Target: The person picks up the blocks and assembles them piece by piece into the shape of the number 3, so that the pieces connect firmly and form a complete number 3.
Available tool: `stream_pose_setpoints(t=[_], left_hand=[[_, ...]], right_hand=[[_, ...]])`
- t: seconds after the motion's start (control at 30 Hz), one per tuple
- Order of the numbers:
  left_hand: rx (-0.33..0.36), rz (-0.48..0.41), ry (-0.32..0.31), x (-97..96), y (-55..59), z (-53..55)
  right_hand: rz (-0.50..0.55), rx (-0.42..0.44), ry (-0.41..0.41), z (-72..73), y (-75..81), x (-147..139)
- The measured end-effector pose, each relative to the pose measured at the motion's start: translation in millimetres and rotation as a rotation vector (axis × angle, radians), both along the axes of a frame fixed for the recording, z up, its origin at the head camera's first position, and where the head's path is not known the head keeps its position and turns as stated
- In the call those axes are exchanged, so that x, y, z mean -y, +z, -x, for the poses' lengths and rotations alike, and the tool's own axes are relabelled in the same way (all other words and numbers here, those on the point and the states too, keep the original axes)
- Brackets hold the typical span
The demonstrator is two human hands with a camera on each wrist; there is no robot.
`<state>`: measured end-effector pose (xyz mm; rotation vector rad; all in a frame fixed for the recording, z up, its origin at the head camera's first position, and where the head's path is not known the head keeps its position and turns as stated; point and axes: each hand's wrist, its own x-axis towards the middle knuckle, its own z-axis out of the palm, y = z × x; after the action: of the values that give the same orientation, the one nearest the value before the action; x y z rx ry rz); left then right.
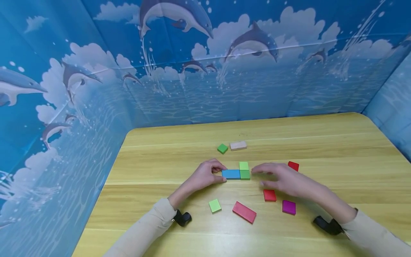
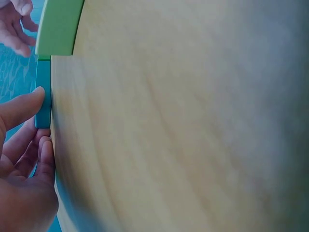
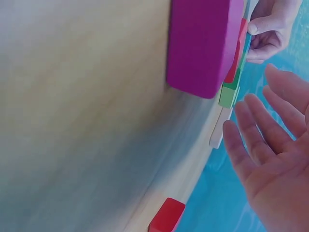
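Note:
On the wooden table a blue rectangular block [image 1: 231, 174] lies end to end with a green square block [image 1: 245, 175]. A light green square block [image 1: 243, 166] sits against the far side of that green one. My left hand [image 1: 207, 174] grips the left end of the blue block between thumb and fingers; the left wrist view shows the thumb [image 2: 26, 106] on its side. To the right of the green blocks, my right hand [image 1: 284, 178] is held apart from them, its fingers extended and nothing in it, as the right wrist view also shows.
Nearer me lie a light green block [image 1: 215, 206], a long pinkish-red block [image 1: 244, 212], a red block [image 1: 269, 195] and a purple block [image 1: 289, 207]. Another red block [image 1: 293, 166] is partly behind my right hand. Farther back are a green block [image 1: 222, 149] and a pale block [image 1: 238, 145].

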<state>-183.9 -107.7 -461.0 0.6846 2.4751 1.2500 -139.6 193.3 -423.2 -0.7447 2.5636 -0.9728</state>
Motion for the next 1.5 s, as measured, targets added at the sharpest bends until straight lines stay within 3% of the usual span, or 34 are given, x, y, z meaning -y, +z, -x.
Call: stream_pose_setpoints(t=[0.43, 0.7, 1.5], left_hand=[[0.002, -0.003, -0.002, 1.1, 0.9, -0.8], [0.002, 0.000, 0.001, 1.1, 0.1, 0.1], [0.011, -0.005, 0.003, -0.1, 0.0, 0.3]], right_hand=[[-0.064, 0.026, -0.013, -22.4, -2.2, -16], [-0.089, 0.011, 0.009, -28.6, -4.7, -21], [-0.121, -0.050, 0.014, -25.1, -10.4, -7]])
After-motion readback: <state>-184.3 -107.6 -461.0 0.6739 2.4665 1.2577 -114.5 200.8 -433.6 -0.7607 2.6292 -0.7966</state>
